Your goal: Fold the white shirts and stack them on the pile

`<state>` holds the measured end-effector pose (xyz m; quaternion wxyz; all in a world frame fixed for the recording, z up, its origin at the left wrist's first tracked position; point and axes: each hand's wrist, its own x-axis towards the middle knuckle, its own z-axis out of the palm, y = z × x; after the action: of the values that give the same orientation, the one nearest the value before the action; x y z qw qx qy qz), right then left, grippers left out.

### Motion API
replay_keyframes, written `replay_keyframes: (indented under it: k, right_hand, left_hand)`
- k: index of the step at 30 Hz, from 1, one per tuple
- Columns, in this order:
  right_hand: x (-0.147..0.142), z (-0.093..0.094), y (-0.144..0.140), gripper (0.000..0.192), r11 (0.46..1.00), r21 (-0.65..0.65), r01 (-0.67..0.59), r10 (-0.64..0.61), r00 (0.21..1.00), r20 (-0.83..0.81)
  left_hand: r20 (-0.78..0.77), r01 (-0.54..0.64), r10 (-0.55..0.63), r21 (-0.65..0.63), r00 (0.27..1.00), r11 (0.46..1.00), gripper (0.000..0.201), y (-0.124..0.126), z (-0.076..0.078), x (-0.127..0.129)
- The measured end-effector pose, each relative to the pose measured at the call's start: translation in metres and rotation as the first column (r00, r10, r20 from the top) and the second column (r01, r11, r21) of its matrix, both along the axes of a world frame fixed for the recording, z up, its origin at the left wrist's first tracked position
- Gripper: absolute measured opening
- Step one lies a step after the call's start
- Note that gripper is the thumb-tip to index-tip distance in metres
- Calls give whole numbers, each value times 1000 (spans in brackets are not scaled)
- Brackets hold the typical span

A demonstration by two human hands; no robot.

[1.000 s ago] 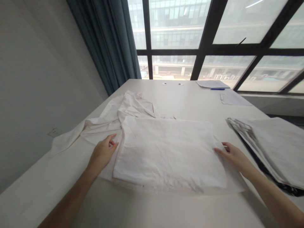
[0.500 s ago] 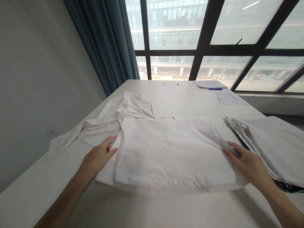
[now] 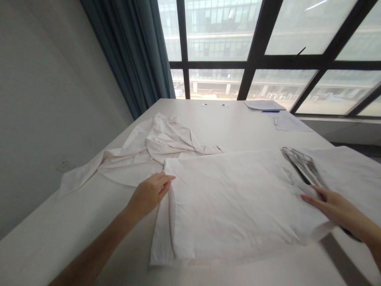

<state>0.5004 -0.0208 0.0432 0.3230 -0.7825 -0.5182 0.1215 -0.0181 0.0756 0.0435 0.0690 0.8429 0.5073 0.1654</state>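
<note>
Head view: beyond and to the left of the left fingers, a crumpled white cloth (image 3: 171, 137) is being left in the same place on the white table (image 3: 226, 127). At the left edge of a folded white cloth (image 3: 226, 206), the left hand (image 3: 150, 194) is being used in a pinch; half a second earlier the thumb and forefinger were being held apart at that side. Between the left and right fingers, the folded cloth is being kept spread, its near edge hanging low on the viewer's side. Compared with the earlier pictures, it is being shifted rightward and nearer the body. Overlap with the crumpled cloth is thereby being reduced, and, as a judgement, the folded piece is being handled as a separate unit. At its right edge, fabric is being gripped by the right hand (image 3: 336, 206) between thumb and fingers; the lower fingers are being hidden. This side is being raised, a shadow being cast below. Just beyond and to the right of the right fingers, a stack of folded cloth (image 3: 351, 169) is being left undisturbed; whether it is being touched cannot be told.
</note>
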Motion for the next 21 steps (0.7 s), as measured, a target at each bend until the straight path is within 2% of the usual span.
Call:
replay_keyframes:
  k: [2, 3, 5, 8, 11, 14, 16, 18, 20, 21]
  right_hand:
    - [-6, 8, 3, 23, 996, -88, -23, 7, 985, -173]
    - [-11, 14, 6, 25, 992, -119, -49, 15, 964, -267]
    - [-23, 28, 11, 32, 995, -67, -78, 47, 924, -380]
    - [-57, 55, 21, 40, 990, 41, -135, 140, 892, -429]
    - [-107, 82, 30, 46, 957, 79, -280, 287, 859, -423]
    - [-165, 102, 36, 46, 858, 141, -494, 513, 807, -294]
    - [-203, 107, 36, 41, 783, 118, -610, 621, 761, -186]
    - [-237, 104, 35, 40, 676, 111, -728, 736, 663, -132]
    - [-266, 92, 33, 40, 583, 101, -806, 812, 574, -105]
    - [-278, 84, 32, 40, 544, 94, -834, 839, 536, -95]
  left_hand:
    - [-37, 131, -128, 91, 991, 987, 39, 18, -10, 0]
    - [-80, 147, -139, 118, 987, 982, 41, 25, -16, -1]
    - [-154, 103, -82, 139, 985, 985, 48, 35, -28, -6]
    - [-206, 27, -10, 84, 978, 996, 61, 43, -41, -15]
    - [-187, 23, -17, 27, 982, 999, 64, 46, -41, -18]
    - [-27, 7, -7, -8, 1000, 1000, 61, 50, -27, -11]
    - [184, 16, 5, -116, 983, 993, 65, 53, -12, -5]
    - [447, 82, 66, -303, 892, 949, 75, 57, 4, 1]
    - [656, 192, 199, -473, 728, 860, 88, 61, 17, 6]
    - [710, 240, 273, -532, 649, 812, 93, 62, 21, 8]
